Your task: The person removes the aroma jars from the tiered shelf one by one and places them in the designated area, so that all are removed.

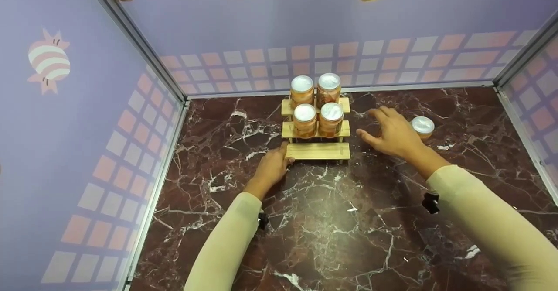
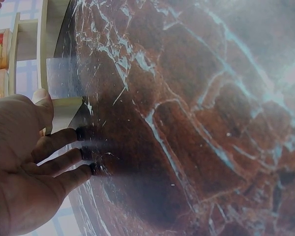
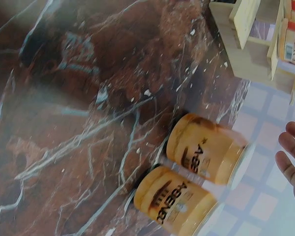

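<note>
A stepped wooden rack [image 1: 318, 151] stands on the table with two jars [image 1: 304, 121] on its middle step and two more jars [image 1: 329, 90] on the top step. They have orange labels and silvery lids. My left hand [image 1: 271, 166] holds the left end of the bare bottom step; its thumb [image 2: 43, 103] lies against the board. To the rack's right, my right hand [image 1: 392, 131] is raised with fingers spread and nothing in it. Beneath and beside it stand a nearer jar [image 3: 177, 201] and another jar [image 3: 206, 150], upright on the table; the head view shows only one.
The dark red marbled table [image 1: 318, 221] has white veins and small pale flecks. Purple printed panels [image 1: 270, 25] enclose it at the back, left and right, with a metal corner post [image 1: 144, 42] at the back left.
</note>
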`<state>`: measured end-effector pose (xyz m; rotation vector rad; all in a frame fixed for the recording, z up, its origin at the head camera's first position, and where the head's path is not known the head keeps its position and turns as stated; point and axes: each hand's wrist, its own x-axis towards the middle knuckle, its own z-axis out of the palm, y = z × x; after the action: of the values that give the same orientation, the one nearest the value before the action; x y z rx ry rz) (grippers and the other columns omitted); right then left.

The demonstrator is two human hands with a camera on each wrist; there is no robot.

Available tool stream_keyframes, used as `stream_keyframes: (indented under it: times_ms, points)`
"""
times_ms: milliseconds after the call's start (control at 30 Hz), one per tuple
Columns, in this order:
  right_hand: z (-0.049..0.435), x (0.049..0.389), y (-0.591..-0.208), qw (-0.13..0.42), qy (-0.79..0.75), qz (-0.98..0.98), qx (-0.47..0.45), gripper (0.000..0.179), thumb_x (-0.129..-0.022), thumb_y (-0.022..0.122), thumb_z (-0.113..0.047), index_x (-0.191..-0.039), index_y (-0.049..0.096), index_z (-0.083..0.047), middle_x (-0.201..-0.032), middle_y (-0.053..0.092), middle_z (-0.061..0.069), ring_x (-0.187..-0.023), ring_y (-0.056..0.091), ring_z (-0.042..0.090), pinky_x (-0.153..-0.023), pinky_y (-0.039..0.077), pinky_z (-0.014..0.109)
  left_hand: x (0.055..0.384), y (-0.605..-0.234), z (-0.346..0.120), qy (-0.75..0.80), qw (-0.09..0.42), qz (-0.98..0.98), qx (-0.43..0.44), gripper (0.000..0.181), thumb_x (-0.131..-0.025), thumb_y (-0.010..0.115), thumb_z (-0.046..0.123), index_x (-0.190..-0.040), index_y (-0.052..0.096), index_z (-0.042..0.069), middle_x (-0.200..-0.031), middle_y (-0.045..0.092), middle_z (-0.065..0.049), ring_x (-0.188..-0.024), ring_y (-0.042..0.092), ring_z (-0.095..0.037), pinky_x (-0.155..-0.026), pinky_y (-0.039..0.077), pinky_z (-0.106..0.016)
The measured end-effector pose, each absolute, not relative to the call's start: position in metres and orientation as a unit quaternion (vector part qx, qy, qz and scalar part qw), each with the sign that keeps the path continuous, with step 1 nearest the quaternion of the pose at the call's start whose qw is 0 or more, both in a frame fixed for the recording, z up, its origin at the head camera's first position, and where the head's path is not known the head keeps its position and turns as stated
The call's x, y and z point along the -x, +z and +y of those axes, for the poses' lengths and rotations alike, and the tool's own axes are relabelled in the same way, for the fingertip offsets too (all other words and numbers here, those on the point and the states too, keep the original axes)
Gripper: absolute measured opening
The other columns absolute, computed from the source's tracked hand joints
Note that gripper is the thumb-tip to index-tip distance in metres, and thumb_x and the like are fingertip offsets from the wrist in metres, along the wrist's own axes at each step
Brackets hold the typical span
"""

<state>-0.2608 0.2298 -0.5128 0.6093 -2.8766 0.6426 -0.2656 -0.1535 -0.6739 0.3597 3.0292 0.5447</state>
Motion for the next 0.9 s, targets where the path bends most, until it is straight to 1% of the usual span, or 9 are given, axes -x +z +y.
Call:
stream_keyframes:
  times_ms: [67, 233, 333, 467, 567, 767, 900]
  points:
    - [0.225, 0.261, -0.514, 0.067, 0.214, -0.953, -0.203, 0.07, -0.102, 0.073, -0.052, -0.145, 0.062, 0.002, -0.132, 0.067, 0.026, -0.12, 0.067, 0.049, -0.105, 0.055, 0.069, 0.265, -0.676, -0.154, 0.175, 0.015, 0.977, -0.117, 0.071, -0.11, 0.065, 0.048, -0.168, 0.045, 0.011, -0.147, 0.071, -0.022, -0.132, 0.07, -0.044, -0.116, 0.057, -0.056]
    - [0.213, 0.262, -0.515, 0.065, 0.22, -0.951, -0.209, 0.074, -0.099, 0.078, -0.051, -0.146, 0.061, 0.004, -0.134, 0.066, 0.026, -0.122, 0.066, 0.049, -0.108, 0.055, 0.068, 0.263, -0.678, -0.154, 0.174, 0.008, 0.977, -0.12, 0.07, -0.11, 0.065, 0.047, -0.168, 0.046, 0.012, -0.146, 0.073, -0.021, -0.131, 0.071, -0.044, -0.115, 0.057, -0.056]
    - [0.206, 0.264, -0.514, 0.061, 0.231, -0.947, -0.214, 0.077, -0.098, 0.079, -0.051, -0.147, 0.06, 0.005, -0.132, 0.066, 0.026, -0.12, 0.066, 0.047, -0.108, 0.054, 0.065, 0.263, -0.679, -0.154, 0.174, 0.005, 0.977, -0.122, 0.07, -0.11, 0.065, 0.048, -0.167, 0.046, 0.012, -0.146, 0.073, -0.019, -0.131, 0.071, -0.043, -0.115, 0.057, -0.055]
    - [0.197, 0.267, -0.512, 0.06, 0.243, -0.944, -0.217, 0.076, -0.097, 0.081, -0.05, -0.147, 0.061, 0.005, -0.128, 0.067, 0.024, -0.114, 0.067, 0.045, -0.105, 0.055, 0.063, 0.265, -0.679, -0.155, 0.176, -0.002, 0.976, -0.129, 0.068, -0.109, 0.066, 0.048, -0.164, 0.048, 0.012, -0.139, 0.076, -0.018, -0.125, 0.074, -0.042, -0.109, 0.06, -0.056]
    - [0.192, 0.27, -0.511, 0.061, 0.245, -0.943, -0.215, 0.077, -0.097, 0.081, -0.05, -0.146, 0.061, 0.005, -0.127, 0.067, 0.024, -0.114, 0.067, 0.046, -0.104, 0.056, 0.063, 0.267, -0.679, -0.155, 0.176, -0.002, 0.976, -0.13, 0.069, -0.109, 0.067, 0.048, -0.164, 0.049, 0.011, -0.136, 0.077, -0.018, -0.124, 0.074, -0.043, -0.107, 0.061, -0.057]
    - [0.185, 0.273, -0.508, 0.044, 0.241, -0.949, -0.198, 0.085, -0.096, 0.081, -0.056, -0.151, 0.057, 0.005, -0.142, 0.063, 0.027, -0.13, 0.064, 0.052, -0.115, 0.052, 0.067, 0.268, -0.678, -0.154, 0.177, 0.009, 0.976, -0.126, 0.07, -0.109, 0.066, 0.048, -0.166, 0.047, 0.011, -0.139, 0.075, -0.02, -0.127, 0.073, -0.044, -0.11, 0.059, -0.058]
    - [0.181, 0.275, -0.507, 0.031, 0.242, -0.951, -0.192, 0.088, -0.096, 0.08, -0.059, -0.153, 0.055, 0.004, -0.147, 0.061, 0.027, -0.136, 0.062, 0.052, -0.12, 0.049, 0.066, 0.267, -0.678, -0.155, 0.179, 0.002, 0.976, -0.125, 0.07, -0.109, 0.067, 0.047, -0.165, 0.048, 0.011, -0.141, 0.075, -0.018, -0.126, 0.073, -0.042, -0.109, 0.06, -0.057]
